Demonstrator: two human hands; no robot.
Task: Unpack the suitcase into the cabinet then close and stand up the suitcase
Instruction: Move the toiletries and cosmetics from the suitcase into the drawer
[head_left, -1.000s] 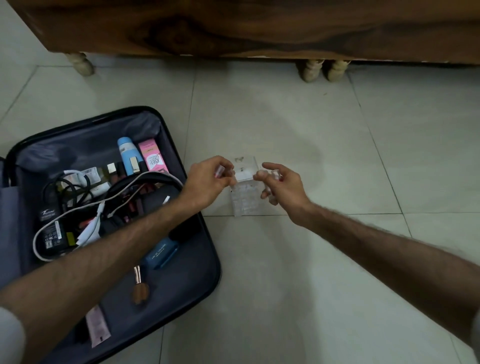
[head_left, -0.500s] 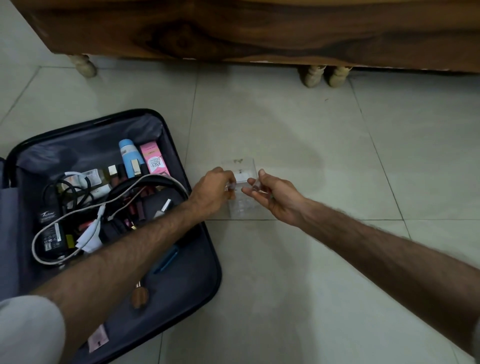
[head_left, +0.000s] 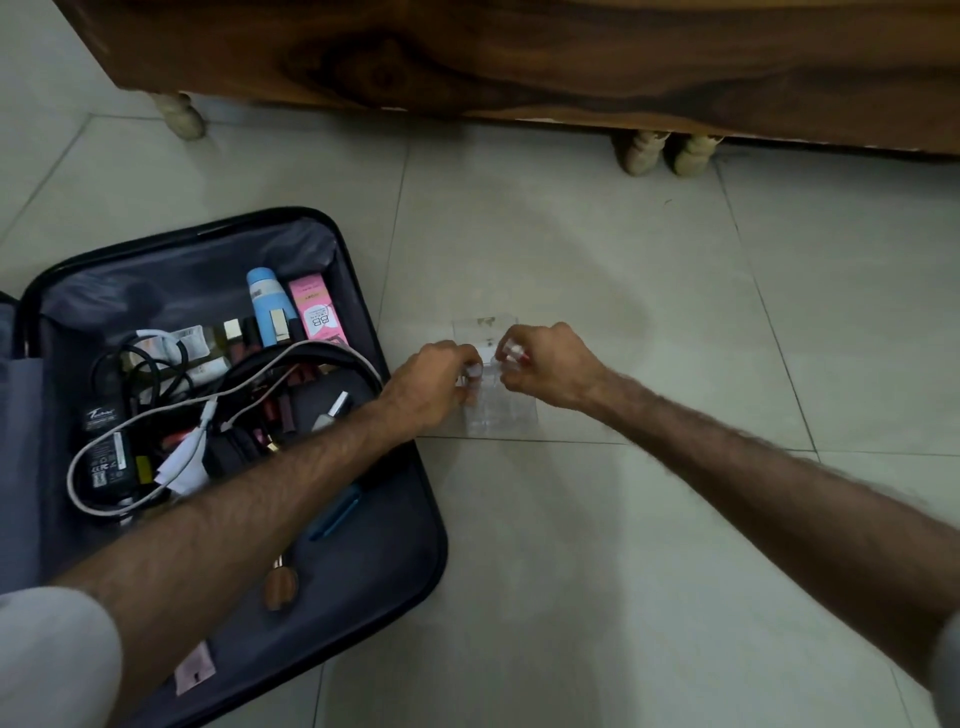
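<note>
**Suitcase still half full as both hands drop to the clear box**

Suitcase (head_left: 218, 441) lies open on the floor, left of the action. Both hands have come down lower than a second ago. Left hand (head_left: 434, 382) pinches a small white-capped item at the clear plastic box (head_left: 493, 395); right hand (head_left: 545, 364) grips a small red-and-white piece just beside it. Both now sit at the box's top, so I reckon small bits are being loaded in. Cables (head_left: 156, 415), a blue bottle (head_left: 267, 301) and a pink carton (head_left: 314, 312) remain packed. Cabinet (head_left: 519, 57) stands beyond; plenty left to unpack.
</note>
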